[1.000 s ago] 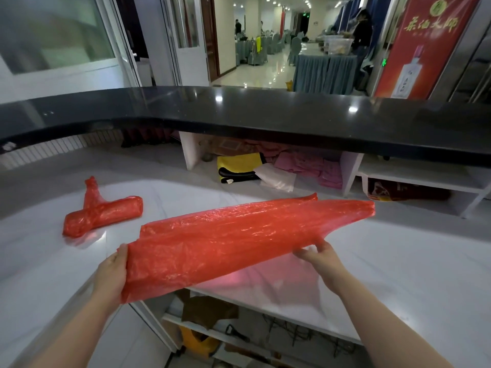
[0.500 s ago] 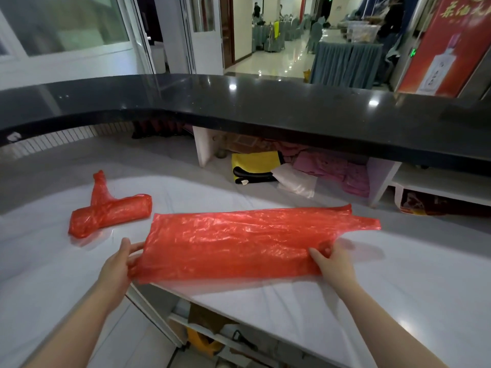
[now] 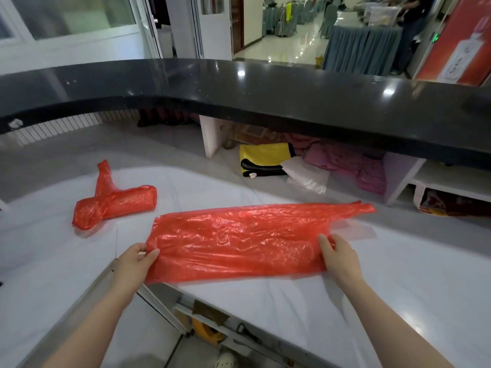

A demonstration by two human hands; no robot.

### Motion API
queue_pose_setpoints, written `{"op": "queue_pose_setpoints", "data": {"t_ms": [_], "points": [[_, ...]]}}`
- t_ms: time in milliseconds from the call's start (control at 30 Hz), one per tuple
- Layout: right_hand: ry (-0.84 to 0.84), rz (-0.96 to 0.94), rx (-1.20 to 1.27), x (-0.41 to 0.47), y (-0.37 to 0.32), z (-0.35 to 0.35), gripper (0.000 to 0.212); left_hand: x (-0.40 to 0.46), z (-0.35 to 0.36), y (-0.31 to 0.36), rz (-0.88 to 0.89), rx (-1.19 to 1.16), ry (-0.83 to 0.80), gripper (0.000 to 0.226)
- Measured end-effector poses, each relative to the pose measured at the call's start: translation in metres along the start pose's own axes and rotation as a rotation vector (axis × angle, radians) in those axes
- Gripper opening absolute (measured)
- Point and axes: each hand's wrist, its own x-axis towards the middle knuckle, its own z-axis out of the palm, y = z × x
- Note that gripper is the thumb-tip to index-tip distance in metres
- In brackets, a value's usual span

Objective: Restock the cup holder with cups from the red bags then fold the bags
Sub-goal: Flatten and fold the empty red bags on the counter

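the empty red bag [image 3: 236, 240] lies spread flat on the white worktop [image 3: 398, 274], the left hand [image 3: 135, 264] pinching its near left end and the right hand [image 3: 338, 257] its right side, likely stretching it smooth for folding.

A white marble-look counter [image 3: 398, 274] carried two red plastic bags: one flattened bag [image 3: 239, 240] lay spread lengthwise near its front edge, while a second, rolled into a bundle [image 3: 117, 203], rested well apart to the left. A black raised ledge [image 3: 265, 86] curved above the counter's far side.
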Motion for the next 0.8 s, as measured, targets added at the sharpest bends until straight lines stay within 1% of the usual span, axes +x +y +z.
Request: {"op": "queue_pose_setpoints", "data": {"t_ms": [100,233,300,400,500,600,733,800], "points": [[0.021,0.021,-0.024,0.004,0.004,0.001,0.019,0.005,0.006,-0.003,0.023,0.152,0.073,0.010],[0.038,0.008,-0.157,0.007,0.007,0.002,0.027,0.005,0.014,0.001,0.108,0.340,0.157,0.014],[0.034,0.002,-0.211,0.008,0.007,0.003,0.028,0.003,0.018,0.004,0.129,0.384,0.178,0.023],[0.025,-0.012,-0.273,0.010,0.007,0.004,0.028,-0.002,0.020,0.006,0.124,0.384,0.187,0.034],[0.038,-0.007,-0.302,0.013,0.007,0.005,0.032,-0.002,0.018,0.007,0.127,0.434,0.192,0.037],[0.035,0.020,-0.293,0.017,0.008,0.004,0.029,0.002,0.018,0.008,0.106,0.463,0.202,0.041],[0.062,0.046,-0.242,0.017,0.009,0.004,0.030,0.006,0.018,0.007,0.063,0.382,0.200,0.055],[0.093,0.060,-0.146,0.012,0.010,0.000,0.031,0.008,0.016,0.008,0.053,0.326,0.190,0.055]]}}
